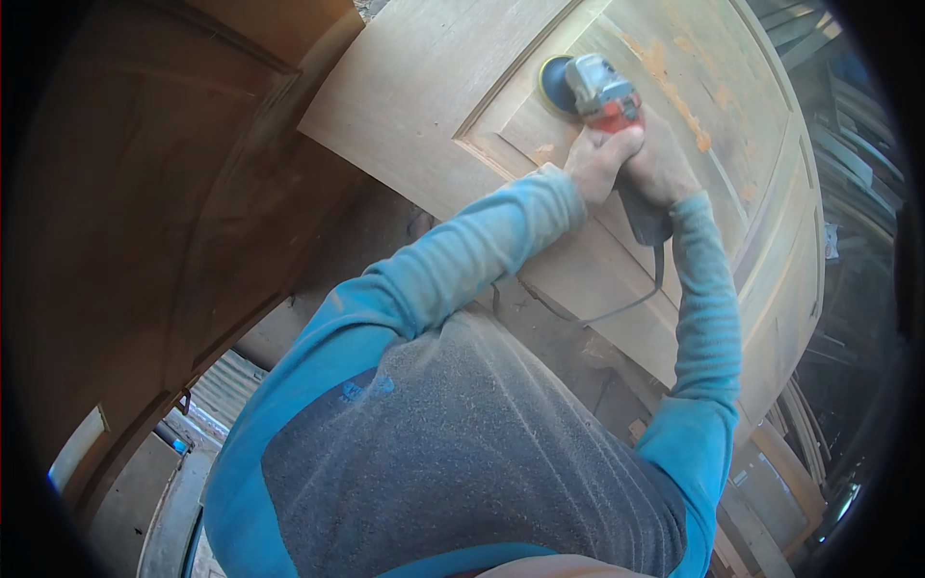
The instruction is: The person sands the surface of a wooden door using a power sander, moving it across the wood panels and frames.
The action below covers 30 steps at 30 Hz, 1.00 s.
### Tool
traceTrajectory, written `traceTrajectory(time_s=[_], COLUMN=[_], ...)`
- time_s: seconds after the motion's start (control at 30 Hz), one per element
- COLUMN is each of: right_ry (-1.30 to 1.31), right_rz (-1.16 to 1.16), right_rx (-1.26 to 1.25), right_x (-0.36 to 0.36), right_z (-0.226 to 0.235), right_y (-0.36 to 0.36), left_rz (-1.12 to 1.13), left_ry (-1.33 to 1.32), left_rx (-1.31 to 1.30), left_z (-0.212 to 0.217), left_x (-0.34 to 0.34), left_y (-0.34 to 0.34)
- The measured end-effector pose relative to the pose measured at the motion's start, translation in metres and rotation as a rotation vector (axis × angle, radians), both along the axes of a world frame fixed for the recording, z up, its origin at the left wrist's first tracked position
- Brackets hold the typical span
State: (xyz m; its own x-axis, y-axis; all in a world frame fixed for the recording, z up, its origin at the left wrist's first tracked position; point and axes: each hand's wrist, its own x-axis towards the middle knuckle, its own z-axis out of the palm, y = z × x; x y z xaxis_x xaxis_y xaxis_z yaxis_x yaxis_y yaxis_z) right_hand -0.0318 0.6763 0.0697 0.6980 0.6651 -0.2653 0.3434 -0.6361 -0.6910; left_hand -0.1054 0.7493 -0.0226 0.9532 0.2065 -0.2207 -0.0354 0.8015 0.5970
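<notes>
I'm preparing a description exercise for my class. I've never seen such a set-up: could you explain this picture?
There is no robot: this comes from a camera on a person's head, looking down; its wide lens bends straight edges. The bare left hand and right hand together hold a power tool with a round disc at its far end. A cord trails from its near end. Beneath is a large panelled wooden door with orange patches on it. The sleeves are blue.
</notes>
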Motion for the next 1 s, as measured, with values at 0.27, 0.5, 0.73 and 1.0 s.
traceTrajectory(time_s=[0.27,0.5,0.73,1.0], right_ry=[0.098,0.164,0.086,0.031], right_rz=[0.016,-0.005,0.015,0.024], right_rx=[0.013,-0.034,-0.112,-0.047], right_x=[-0.018,-0.033,-0.046,-0.036], right_z=[0.011,0.011,0.007,0.001], right_y=[0.007,0.006,0.004,-0.005], left_rz=[-0.050,-0.058,-0.015,-0.149], left_ry=[-0.057,-0.012,-0.014,-0.074], left_rx=[-0.064,-0.149,-0.115,-0.074], left_z=[0.009,0.015,0.012,0.006], left_x=[-0.029,-0.049,-0.068,-0.055], left_y=[0.011,0.011,0.005,0.006])
